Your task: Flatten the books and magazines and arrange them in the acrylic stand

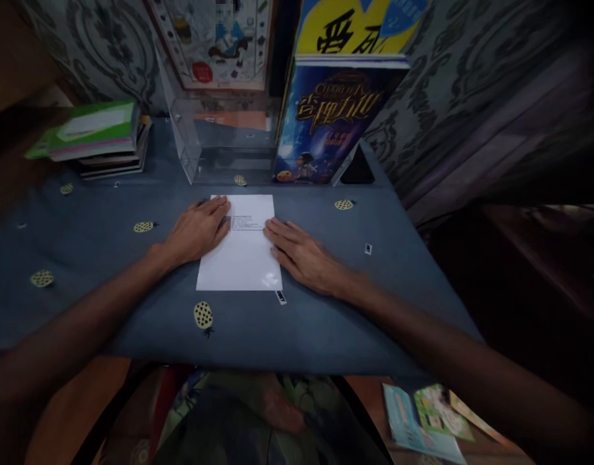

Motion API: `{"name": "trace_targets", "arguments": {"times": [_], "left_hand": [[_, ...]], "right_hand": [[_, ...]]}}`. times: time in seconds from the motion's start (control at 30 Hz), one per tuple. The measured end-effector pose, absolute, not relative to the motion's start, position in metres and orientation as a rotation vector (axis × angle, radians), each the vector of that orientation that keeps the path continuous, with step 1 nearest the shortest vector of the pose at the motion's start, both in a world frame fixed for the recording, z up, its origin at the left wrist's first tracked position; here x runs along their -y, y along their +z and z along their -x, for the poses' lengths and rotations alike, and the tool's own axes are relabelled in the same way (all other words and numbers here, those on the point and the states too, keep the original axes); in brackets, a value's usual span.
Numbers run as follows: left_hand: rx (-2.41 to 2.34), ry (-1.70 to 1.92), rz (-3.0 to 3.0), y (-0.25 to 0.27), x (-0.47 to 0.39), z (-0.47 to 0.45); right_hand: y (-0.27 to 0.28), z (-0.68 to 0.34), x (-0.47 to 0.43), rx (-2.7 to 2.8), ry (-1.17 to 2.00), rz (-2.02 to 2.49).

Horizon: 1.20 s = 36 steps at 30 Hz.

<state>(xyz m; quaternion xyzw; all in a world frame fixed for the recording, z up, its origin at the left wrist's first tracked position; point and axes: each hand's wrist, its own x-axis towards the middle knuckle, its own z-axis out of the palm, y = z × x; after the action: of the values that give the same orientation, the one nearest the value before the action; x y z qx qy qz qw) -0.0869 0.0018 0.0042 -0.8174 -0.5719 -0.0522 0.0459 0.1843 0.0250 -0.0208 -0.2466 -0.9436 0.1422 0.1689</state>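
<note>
A white sheet of paper point(241, 248) lies flat in the middle of the tabletop point(108, 258), which is covered in blue cloth. The left hand point(197, 229) and right hand point(301, 255) rest open, palms down, on its left and right edges. A clear box point(219, 139) stands behind it.

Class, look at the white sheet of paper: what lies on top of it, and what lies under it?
Both hands rest flat on the white sheet: left hand, right hand. Beneath is the blue patterned tablecloth; the cloth under the sheet is hidden.
</note>
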Motion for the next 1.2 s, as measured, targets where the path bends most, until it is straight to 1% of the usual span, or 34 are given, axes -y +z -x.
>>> {"name": "trace_targets", "arguments": {"times": [0.23, 0.5, 0.6, 0.77, 0.87, 1.03, 1.2], "left_hand": [[1.76, -0.162, 2.502, 0.003, -0.001, 0.086], [1.715, -0.159, 2.541, 0.003, -0.003, 0.089], [1.597, -0.172, 2.676, 0.003, 0.001, 0.084], [1.235, -0.168, 2.974, 0.005, 0.023, 0.064], [1.149, -0.132, 3.046, 0.006, 0.026, 0.051], [1.248, -0.077, 3.015, 0.006, -0.005, 0.039], [1.496, -0.015, 2.892, 0.006, -0.037, 0.047]], "right_hand": [[-0.006, -0.213, 0.04, 2.728, 0.457, 0.445], [-0.001, -0.215, 0.047, 2.759, 0.453, 0.464], [0.0, -0.215, 0.047, 2.762, 0.474, 0.481], [0.001, -0.215, 0.048, 2.74, 0.498, 0.491], [-0.001, -0.215, 0.048, 2.731, 0.489, 0.481], [0.001, -0.215, 0.049, 2.745, 0.475, 0.487], [0.003, -0.215, 0.051, 2.723, 0.465, 0.499]]}}
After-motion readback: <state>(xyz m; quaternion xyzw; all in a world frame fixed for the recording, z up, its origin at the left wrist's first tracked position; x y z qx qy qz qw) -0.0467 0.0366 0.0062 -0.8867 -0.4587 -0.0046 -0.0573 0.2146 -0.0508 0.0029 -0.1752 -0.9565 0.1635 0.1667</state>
